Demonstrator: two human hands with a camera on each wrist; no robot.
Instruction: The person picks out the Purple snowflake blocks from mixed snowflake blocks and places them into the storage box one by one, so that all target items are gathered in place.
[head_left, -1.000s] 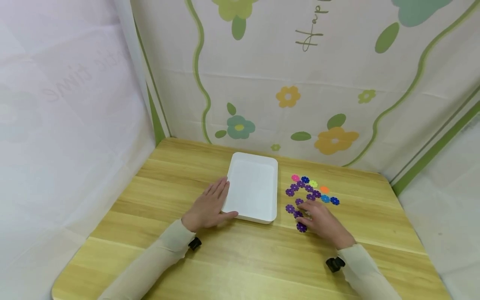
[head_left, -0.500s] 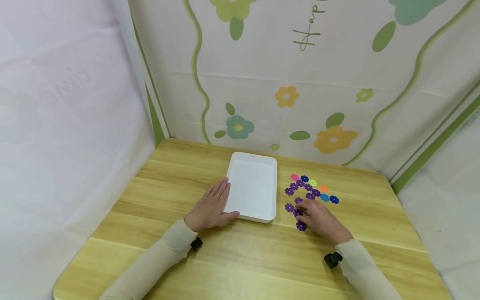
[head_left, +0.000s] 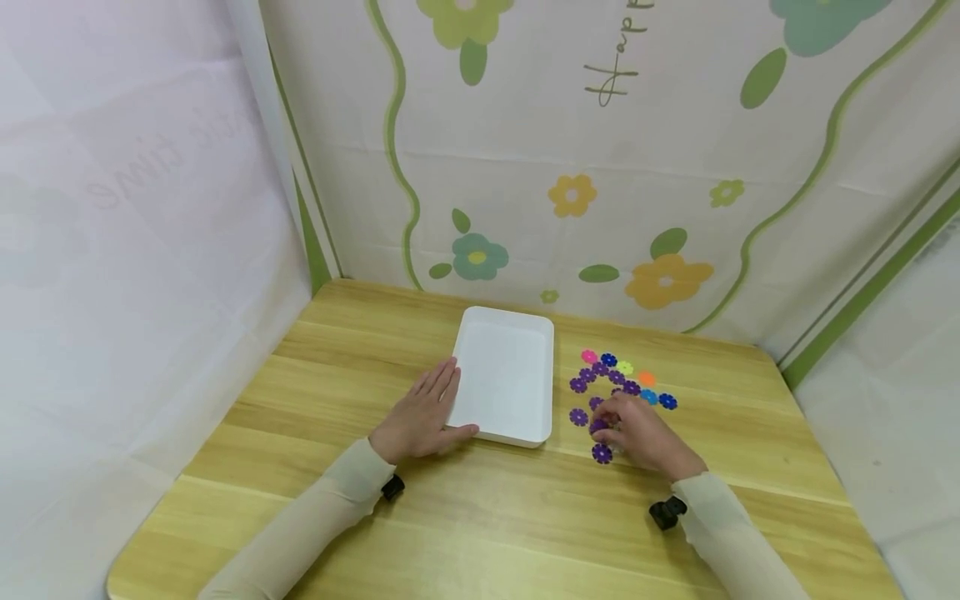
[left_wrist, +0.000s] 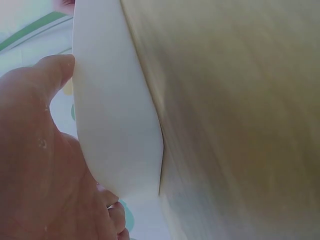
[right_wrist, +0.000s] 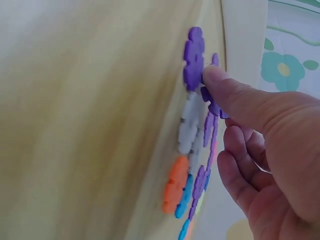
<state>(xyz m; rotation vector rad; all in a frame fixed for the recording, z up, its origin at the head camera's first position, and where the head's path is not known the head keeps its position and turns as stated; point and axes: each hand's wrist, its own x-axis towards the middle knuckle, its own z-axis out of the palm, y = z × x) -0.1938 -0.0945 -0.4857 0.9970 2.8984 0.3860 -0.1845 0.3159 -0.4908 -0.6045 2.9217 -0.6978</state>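
A shallow white tray lies on the wooden table. My left hand rests against its near left corner, fingers straight along the side and thumb at the front rim. Right of the tray, my right hand pinches a purple flower-shaped plastic disc between thumb and fingers, tilted up from the table. Around that hand lie more purple flower discs, one nearest the front and one to its left. The right wrist view shows a white disc and an orange disc below the hand.
Behind the right hand, a pink disc, a yellow-green disc and a dark blue disc lie with several purple ones. A printed curtain hangs at the table's back edge, and a white cloth at the left.
My right fingers have closed on a purple disc that lay flat among the others and tipped it up. My left hand stays at the tray.
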